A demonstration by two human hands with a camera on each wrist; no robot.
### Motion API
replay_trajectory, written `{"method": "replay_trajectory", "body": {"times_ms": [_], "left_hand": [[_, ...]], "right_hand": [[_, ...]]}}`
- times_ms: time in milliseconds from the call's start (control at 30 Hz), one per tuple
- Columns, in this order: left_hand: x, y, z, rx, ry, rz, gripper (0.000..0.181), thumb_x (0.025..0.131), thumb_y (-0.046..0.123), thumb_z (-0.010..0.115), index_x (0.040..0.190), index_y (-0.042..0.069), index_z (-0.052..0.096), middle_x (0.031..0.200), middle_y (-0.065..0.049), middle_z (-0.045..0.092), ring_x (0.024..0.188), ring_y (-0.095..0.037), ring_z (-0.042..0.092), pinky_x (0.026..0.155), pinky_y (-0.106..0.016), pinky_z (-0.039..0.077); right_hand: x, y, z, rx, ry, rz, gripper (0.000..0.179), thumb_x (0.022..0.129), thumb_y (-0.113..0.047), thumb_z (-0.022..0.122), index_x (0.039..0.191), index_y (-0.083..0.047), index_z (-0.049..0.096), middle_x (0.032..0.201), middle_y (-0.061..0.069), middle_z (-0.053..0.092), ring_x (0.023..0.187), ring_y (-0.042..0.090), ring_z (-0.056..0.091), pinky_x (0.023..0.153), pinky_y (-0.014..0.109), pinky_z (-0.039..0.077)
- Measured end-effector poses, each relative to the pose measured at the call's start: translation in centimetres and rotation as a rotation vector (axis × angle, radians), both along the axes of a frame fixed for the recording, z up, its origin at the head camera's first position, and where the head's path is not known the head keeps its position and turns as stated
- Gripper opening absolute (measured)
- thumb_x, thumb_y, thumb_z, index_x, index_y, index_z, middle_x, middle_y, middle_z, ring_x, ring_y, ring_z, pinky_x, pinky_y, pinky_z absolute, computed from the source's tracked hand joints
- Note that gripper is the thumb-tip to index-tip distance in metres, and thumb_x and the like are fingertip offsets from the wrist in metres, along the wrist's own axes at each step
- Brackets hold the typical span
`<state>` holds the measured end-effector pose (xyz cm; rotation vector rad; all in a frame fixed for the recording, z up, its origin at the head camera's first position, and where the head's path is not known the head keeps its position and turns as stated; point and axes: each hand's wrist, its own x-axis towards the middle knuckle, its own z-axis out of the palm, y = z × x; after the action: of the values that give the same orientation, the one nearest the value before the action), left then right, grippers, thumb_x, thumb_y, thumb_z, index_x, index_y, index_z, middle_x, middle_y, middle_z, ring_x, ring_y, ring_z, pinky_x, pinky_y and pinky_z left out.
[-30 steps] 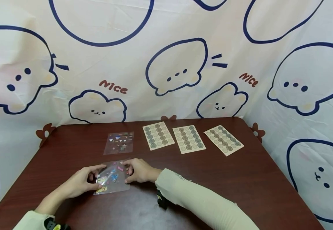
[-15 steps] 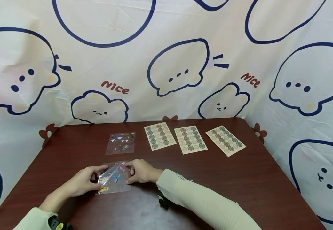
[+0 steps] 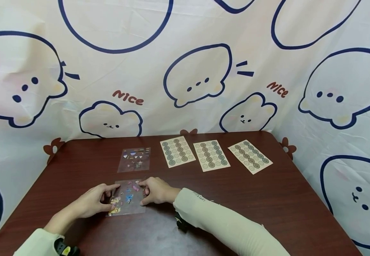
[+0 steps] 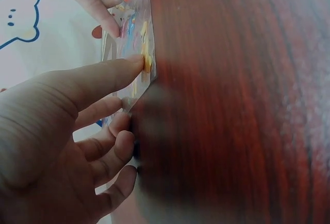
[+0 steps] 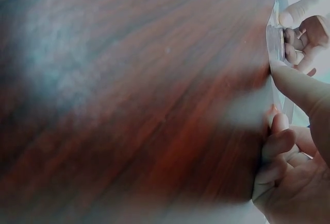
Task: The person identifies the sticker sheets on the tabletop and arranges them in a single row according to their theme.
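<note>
A clear sheet with colourful cartoon stickers (image 3: 129, 201) lies on the brown table (image 3: 223, 217) near the front left. My left hand (image 3: 92, 201) touches its left side, index finger near the far corner and thumb on the yellow stickers at the near corner. In the left wrist view the thumb (image 4: 111, 77) lies straight across the sheet, with the other fingers bent below. On the sheet's right side my right hand (image 3: 156, 191) rests with index finger at the far corner and thumb at the edge. The right wrist view shows that thumb (image 5: 296, 85) on the sheet's edge.
Just behind lies another clear sheet with small dark and white stickers (image 3: 134, 160). To its right are three cream cards with rows of round marks: a left card (image 3: 177, 152), a middle card (image 3: 212, 155) and a right card (image 3: 250, 156). A patterned cloth (image 3: 185, 117) hangs behind the table.
The clear sheet's glare and bend on its left side have gone, and it now lies flatter. Both hands stay in nearly the same place on it.
</note>
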<state>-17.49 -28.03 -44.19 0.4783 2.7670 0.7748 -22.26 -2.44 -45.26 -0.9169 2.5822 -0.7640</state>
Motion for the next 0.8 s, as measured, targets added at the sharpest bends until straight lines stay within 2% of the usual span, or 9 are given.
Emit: {"method": "replay_trajectory", "body": {"times_ms": [467, 800], "left_hand": [[-0.21, -0.31, -0.21, 0.011, -0.008, -0.012, 0.071, 0.081, 0.021, 0.084, 0.142, -0.001, 0.055, 0.093, -0.001, 0.048, 0.072, -0.005, 0.037, 0.062, -0.023, 0.033], [-0.42, -0.44, -0.24, 0.023, -0.013, -0.032, 0.072, 0.082, 0.023, 0.084, 0.143, -0.001, 0.053, 0.093, -0.002, 0.048, 0.072, -0.006, 0.038, 0.062, -0.023, 0.034]], "right_hand": [[-0.18, -0.06, 0.02, 0.02, 0.028, 0.03, 0.072, 0.077, -0.024, 0.089, 0.142, -0.008, 0.059, 0.064, -0.013, 0.049, 0.059, -0.004, 0.044, 0.075, 0.009, 0.042], [-0.39, -0.05, -0.16, 0.042, 0.037, 0.033, 0.074, 0.076, -0.027, 0.09, 0.141, -0.011, 0.06, 0.06, -0.01, 0.045, 0.057, 0.0, 0.041, 0.064, 0.013, 0.038]]}}
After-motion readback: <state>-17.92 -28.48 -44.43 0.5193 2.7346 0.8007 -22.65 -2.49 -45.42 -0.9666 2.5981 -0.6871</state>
